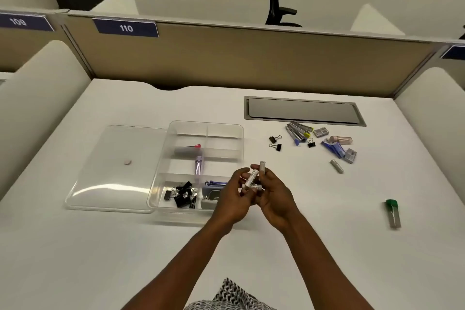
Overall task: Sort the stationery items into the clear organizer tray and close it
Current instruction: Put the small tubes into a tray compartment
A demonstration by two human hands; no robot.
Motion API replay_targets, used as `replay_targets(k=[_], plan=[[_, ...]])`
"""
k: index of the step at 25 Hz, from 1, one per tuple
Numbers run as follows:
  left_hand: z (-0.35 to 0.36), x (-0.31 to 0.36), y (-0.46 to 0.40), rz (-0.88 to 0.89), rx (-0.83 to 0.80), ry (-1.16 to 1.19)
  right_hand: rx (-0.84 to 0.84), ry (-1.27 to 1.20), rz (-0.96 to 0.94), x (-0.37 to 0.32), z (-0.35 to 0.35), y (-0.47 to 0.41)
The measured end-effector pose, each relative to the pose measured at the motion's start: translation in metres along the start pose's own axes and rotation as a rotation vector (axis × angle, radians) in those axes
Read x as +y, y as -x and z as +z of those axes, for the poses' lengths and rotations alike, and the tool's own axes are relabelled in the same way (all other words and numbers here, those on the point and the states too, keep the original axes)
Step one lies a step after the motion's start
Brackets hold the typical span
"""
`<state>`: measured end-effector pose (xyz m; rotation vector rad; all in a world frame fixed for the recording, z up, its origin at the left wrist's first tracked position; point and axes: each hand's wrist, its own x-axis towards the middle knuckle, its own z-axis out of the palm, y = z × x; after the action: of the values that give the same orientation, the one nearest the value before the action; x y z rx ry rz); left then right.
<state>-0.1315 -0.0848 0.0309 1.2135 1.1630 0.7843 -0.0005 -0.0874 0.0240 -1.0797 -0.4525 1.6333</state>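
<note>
The clear organizer tray (226,131) stands open mid-desk, its lid (113,171) lying flat to its left. Black binder clips (182,194) fill a near compartment; a red-tipped item (191,150) and a purple-capped tube (198,165) lie further back. Both hands meet just right of the tray. My left hand (234,201) and my right hand (275,196) together hold small white tubes (253,177), one poking up from the right fingers. Loose stationery (317,141), mostly lead cases, erasers and clips, lies at the right. A single white tube (337,166) rests apart.
A green-capped clear case (393,212) lies alone at the right near the desk's side panel. A grey cable hatch (302,111) is set into the desk behind the loose items. Partition walls close the desk at the back and both sides.
</note>
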Motion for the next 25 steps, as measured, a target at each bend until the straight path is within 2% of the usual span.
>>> replay_targets(k=[7,13,19,25], plan=[[-0.052,0.001,-0.008,-0.077,0.093,0.006,-0.071,0.248,-0.013,0.007,0.037,-0.015],[-0.075,-0.004,-0.010,-0.116,0.116,0.050,-0.001,0.369,-0.107,0.020,0.056,-0.023],[-0.096,-0.007,-0.022,-0.097,0.338,-0.013,0.150,0.397,-0.123,0.025,0.057,-0.035],[-0.102,-0.008,-0.036,-0.104,0.306,0.067,0.077,0.393,-0.069,0.035,0.063,-0.033]])
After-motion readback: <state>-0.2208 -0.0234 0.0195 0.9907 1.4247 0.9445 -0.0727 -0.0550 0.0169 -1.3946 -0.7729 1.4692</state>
